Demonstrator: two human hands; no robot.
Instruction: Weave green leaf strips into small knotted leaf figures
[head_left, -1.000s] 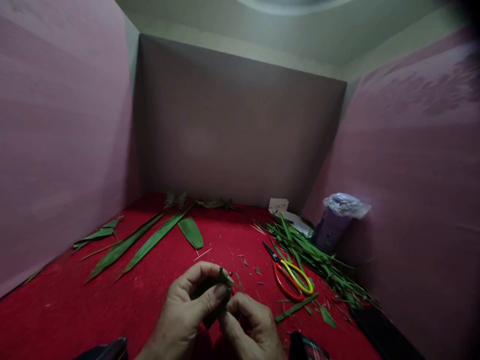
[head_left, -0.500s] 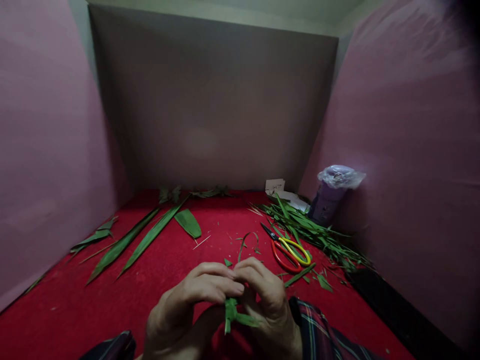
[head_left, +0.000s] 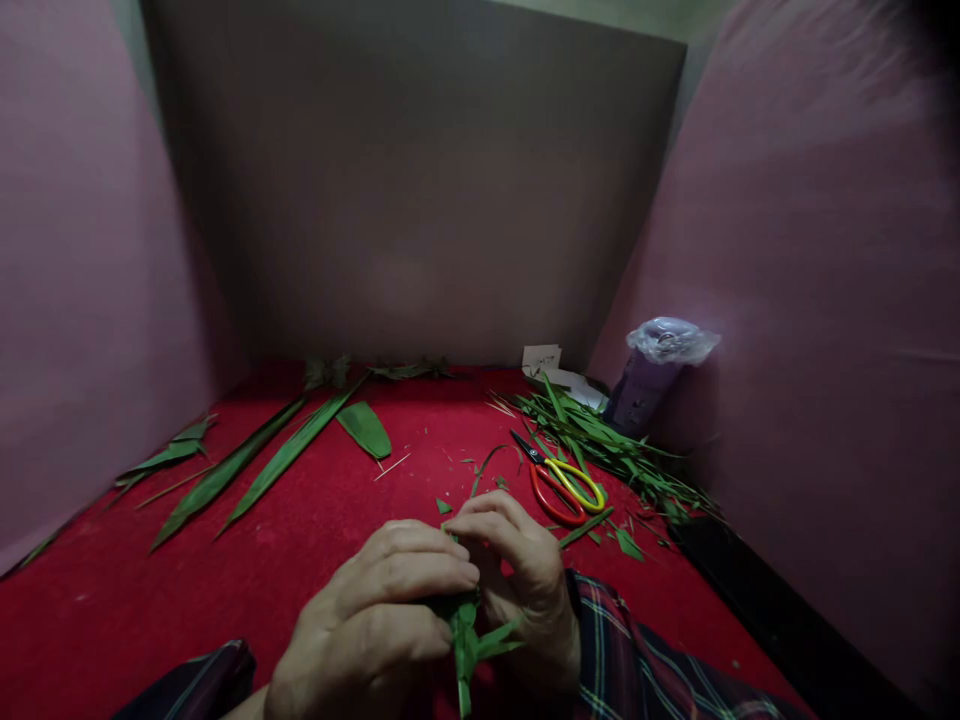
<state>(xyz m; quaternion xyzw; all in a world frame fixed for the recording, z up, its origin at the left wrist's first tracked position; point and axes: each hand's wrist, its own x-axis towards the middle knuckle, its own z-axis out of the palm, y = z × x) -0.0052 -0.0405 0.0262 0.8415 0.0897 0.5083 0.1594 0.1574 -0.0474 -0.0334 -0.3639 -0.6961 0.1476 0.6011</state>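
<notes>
My left hand and my right hand meet at the bottom centre, both closed around a small folded green leaf piece. Strips of it hang down and stick out to the right below my fingers; its upper part is hidden behind them. A thin curled leaf strip rises just beyond my right fingertips. Red-and-yellow-handled scissors lie beyond my right hand, untouched.
Long green leaves and a short cut leaf lie on the red cloth. A leaf pile spreads at right beside a plastic-topped purple container. A white card stands behind. Pink walls flank the space.
My left hand has rolled over the leaf piece, and more of its strips show hanging below the fingers. The whole view has shifted a little, so the surroundings appear slightly further left and up.
</notes>
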